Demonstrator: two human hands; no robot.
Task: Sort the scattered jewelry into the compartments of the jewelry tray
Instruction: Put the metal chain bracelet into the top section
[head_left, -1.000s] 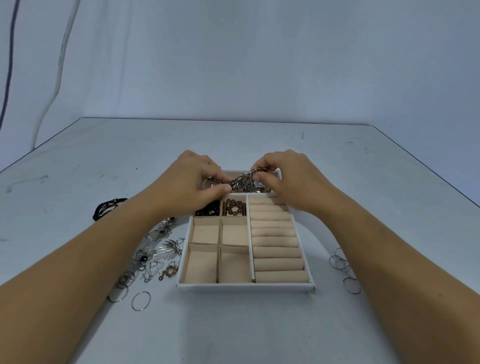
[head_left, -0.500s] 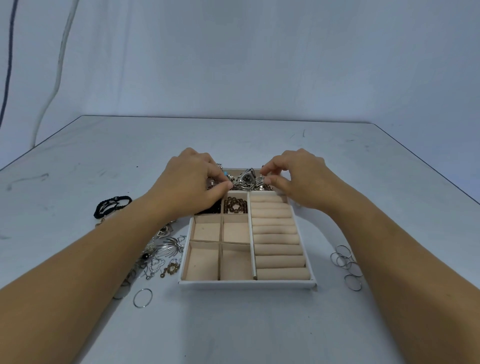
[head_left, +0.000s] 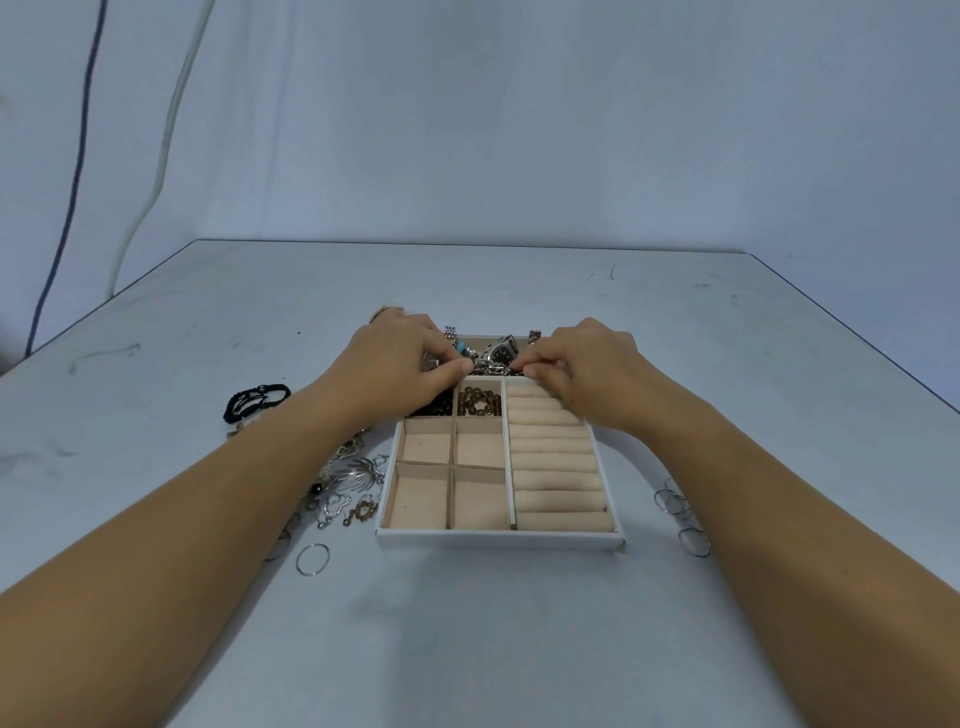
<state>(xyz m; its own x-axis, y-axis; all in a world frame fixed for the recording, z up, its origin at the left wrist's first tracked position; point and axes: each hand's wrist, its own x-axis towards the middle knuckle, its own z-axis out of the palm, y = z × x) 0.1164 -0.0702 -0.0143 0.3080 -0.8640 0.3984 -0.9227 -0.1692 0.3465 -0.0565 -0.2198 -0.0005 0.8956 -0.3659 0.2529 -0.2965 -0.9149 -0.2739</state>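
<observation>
Status: metal tangle (head_left: 496, 358) being pinched from both sides

The jewelry tray (head_left: 498, 540), a white-rimmed rectangle lined in beige, velvet-like fabric, is sitting at centre frame on the pale grey table (head_left: 467, 649). The left hand (head_left: 400, 364) and right hand (head_left: 587, 369) are reaching over its upper end with fingers curled. Each is pinching the metal tangle, a shiny heap of link bands around a round watch face, which is lying in the wide compartment along the tray's top edge.

Just below, a brown bead bracelet (head_left: 479, 402) is filling one small square cell. Dark beads (head_left: 434, 409) are occupying the cell to its left, partly hidden by the left hand. Padded ring rolls (head_left: 556, 467) are running down the tray's right half.

Left of the tray, a black braided bracelet (head_left: 257, 400), silver earrings (head_left: 348, 483) and a thin wire hoop (head_left: 312, 559) are lying on the table. Thin wire rings (head_left: 675, 504) are lying to its right.
</observation>
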